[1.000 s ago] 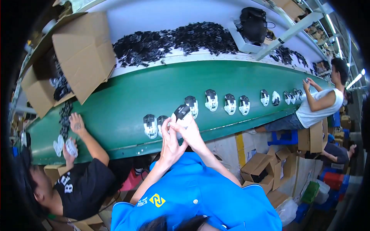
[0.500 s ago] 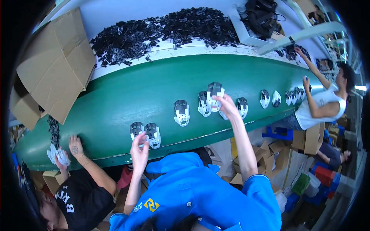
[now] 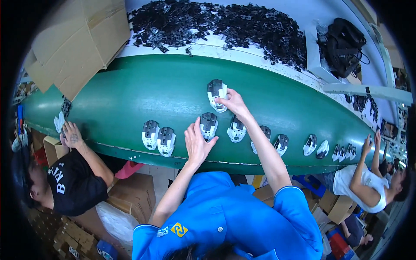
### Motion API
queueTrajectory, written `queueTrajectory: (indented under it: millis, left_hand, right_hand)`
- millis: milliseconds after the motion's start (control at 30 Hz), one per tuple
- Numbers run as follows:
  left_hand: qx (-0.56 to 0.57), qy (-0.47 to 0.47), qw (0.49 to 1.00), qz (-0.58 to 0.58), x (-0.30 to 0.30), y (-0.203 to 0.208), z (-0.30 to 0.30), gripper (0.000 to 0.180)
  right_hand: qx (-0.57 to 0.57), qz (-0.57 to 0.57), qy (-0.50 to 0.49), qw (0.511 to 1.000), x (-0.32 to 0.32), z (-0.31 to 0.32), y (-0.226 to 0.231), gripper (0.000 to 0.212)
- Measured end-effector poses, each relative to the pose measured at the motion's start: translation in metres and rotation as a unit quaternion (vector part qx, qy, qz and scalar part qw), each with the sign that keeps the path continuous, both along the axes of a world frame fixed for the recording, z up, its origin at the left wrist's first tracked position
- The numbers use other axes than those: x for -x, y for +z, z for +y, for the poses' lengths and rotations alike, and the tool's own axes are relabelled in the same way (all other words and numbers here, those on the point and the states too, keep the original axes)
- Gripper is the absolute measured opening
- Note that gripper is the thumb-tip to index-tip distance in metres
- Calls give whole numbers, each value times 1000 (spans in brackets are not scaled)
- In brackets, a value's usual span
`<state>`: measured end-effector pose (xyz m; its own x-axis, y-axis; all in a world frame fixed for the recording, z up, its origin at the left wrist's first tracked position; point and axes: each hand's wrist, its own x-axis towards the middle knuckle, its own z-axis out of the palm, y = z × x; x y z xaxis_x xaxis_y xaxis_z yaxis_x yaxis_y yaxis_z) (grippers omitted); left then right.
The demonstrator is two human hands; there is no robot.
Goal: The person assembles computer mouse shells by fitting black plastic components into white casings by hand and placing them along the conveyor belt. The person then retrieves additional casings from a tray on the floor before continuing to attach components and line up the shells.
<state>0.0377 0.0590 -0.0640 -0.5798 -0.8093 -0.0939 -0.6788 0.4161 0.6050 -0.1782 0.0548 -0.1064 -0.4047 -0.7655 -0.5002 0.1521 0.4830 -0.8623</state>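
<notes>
My right hand (image 3: 234, 105) is closed on a mouse shell (image 3: 215, 92), white with a dark grey top, held over the green belt (image 3: 173, 80). Lower down, my left hand (image 3: 197, 143) has its fingers and thumb around the sides of another mouse shell (image 3: 209, 123) that lies on the belt. A pair of similar shells (image 3: 166, 141) lies to the left of that hand. Under my right forearm sits one more shell (image 3: 236, 131), with others (image 3: 281, 144) further right, one partly hidden by the arm.
Heaps of small black plastic parts (image 3: 216, 26) cover the white ledge beyond the belt. A large cardboard box (image 3: 82, 39) overhangs the belt at far left. Co-workers sit at left (image 3: 78, 177) and right (image 3: 364, 184). A black bag (image 3: 344, 43) lies at the back right.
My left hand has left the pair of shells and moved right onto a single shell. My right hand has shifted left along the belt, still holding its shell. The whole view has turned somewhat.
</notes>
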Motion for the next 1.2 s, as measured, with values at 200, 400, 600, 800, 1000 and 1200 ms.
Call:
queueTrajectory:
  millis: [200, 400, 600, 800, 1000, 1200]
  left_hand:
    - [8, 76, 997, -33, -12, -2, -26, 88]
    - [22, 85, 996, 20, -40, 43, -52, 82]
    - [-6, 198, 980, 13, -178, 26, -38, 55]
    - [-25, 221, 975, -24, -189, 38, -20, 51]
    - [4, 122, 992, -29, -137, 29, -40, 88]
    - [10, 106, 992, -61, -127, 10, -40, 91]
  right_hand:
    - [-149, 336, 68, 928, -18, 13, 47, 63]
    - [-142, 487, 83, 858, -2, 16, 65, 50]
    - [-35, 490, -22, 871, 96, -85, 52, 23]
    - [-100, 657, 77, 743, 127, -164, -8, 18]
    - [-141, 505, 134, 841, 123, -167, 0, 19]
    - [-27, 234, 17, 972, 107, -156, 70, 23]
